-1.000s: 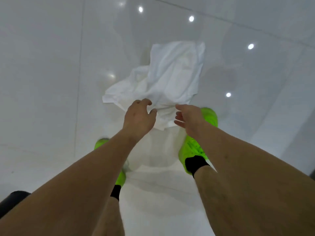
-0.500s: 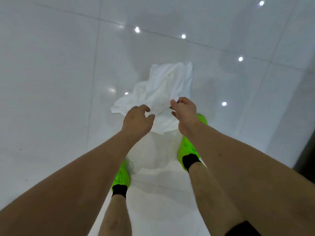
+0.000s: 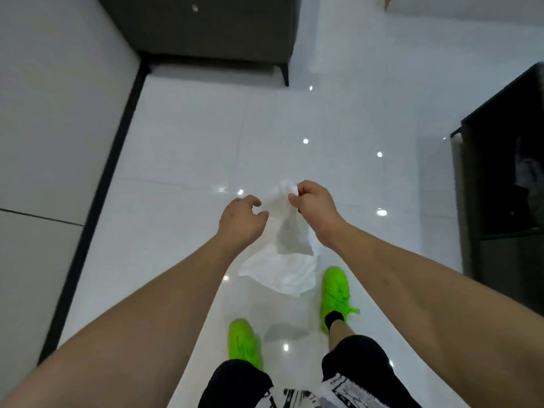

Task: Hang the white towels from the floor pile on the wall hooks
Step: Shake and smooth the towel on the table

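While both hands (image 3: 316,206) pinch the towel (image 3: 284,248), a cabinet (image 3: 506,184) stands near

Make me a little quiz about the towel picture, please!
1. True or false: the right hand pinches the white towel at its top.
2. What colour are the shoes?
3. Where is the towel's lower end? A) on a wall hook B) down by the glossy floor, in front of the feet C) inside the dark cabinet

Key: 1 true; 2 bright green; 3 B
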A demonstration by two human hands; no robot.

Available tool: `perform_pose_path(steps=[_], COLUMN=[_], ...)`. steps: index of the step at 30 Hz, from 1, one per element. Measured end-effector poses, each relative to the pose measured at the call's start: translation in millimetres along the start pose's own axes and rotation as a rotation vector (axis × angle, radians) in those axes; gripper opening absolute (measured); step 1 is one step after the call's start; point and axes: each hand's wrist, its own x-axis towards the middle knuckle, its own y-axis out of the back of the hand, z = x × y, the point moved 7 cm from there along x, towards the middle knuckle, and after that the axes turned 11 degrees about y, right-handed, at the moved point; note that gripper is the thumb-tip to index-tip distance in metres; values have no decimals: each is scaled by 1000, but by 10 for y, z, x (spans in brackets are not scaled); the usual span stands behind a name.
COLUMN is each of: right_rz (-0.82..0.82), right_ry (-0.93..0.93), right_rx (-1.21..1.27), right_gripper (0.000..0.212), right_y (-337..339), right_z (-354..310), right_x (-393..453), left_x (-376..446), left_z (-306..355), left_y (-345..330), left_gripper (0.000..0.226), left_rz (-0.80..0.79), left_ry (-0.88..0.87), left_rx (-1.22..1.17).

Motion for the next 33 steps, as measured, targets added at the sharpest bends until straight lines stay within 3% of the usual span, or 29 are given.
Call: perform_pose_path(steps=[4, 7, 13, 17, 20, 23, 25, 28, 33], right_rz=[174, 266, 257, 183, 146, 1, -145, -305, -258], right_ry=[101, 174, 435, 545, 595, 636, 572, 476, 612], right_rx=[62, 81, 8, -16, -14, -119, -338, -645, -506], right_gripper=[18, 11, 14, 19, 23, 35, 34, 15, 18], right_y=[292, 574, 1144, 1486, 1791, 2064, 2213, 2345, 2372], right_z=[-881, -1511, -2739, -3185, -3191, -3002, -2732, -2277, -2094], right_x=[-534, -1030, -1999, -2653, -3121, -3571, -3767, -3977, -4362], left_x=[-525, -1074, -2472, -3314, -3840, -4405, -4740, -5163, -5718], left_z=[442, 833, 1652, 1990, 2056, 2000, 1909, 1691, 1364], left_y=[800, 1239, 1769, 1852, 1763, 1658, 1706, 1793, 1671], left_gripper=[42, 45, 60, 18, 26, 11, 15, 20, 24], left_rz=[54, 90, 159, 245, 430, 592, 722, 824, 881], left_ry=[-167, -301, -616, -699, -678, -635, -576, -492, -338], left_rx=[18, 61, 114, 8, -7, 7, -42, -171, -94])
